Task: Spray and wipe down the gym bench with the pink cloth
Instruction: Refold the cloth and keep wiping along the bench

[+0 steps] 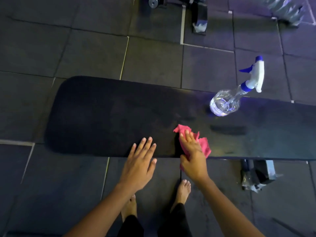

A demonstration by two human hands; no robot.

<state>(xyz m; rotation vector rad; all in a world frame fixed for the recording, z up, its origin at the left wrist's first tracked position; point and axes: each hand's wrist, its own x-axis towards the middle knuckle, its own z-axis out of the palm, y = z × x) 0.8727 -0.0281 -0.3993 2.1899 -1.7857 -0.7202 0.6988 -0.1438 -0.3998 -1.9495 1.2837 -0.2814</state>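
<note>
A clear plastic spray bottle (225, 103) is seen standing upright on the gym bench (109, 117), right of the frame's centre. Clear liquid is held in its rounded lower body; how high it stands cannot be read from this angle. The bottle is topped by a white trigger head (258, 76) with a blue collar, blue lever and blue nozzle tip.

The gym bench is a long, dark, matte padded slab with rounded corners, stretched across the middle of the frame and cut off at the right edge. A faint sheen is caught on its right part, near the bottle.

The pink cloth (203, 144) is found at the bench's near edge, just right of centre. It is soft, crumpled and ragged at the edges, with one corner poking up toward the upper left and a bit hanging over the edge. It is pressed flat under the right hand (193, 158), whose fingers (188, 136) are laid close together on top of it, thumb tucked at its lower side.

The left hand (138, 165) is placed just left of the cloth, apart from it, palm down over the near edge, fingers slightly spread.

The floor (85, 48) is laid in dark rubber tiles with pale seams. Bare feet (183, 190) are seen at the bottom centre, and a foil-wrapped bench foot (256, 175) at the lower right.
</note>
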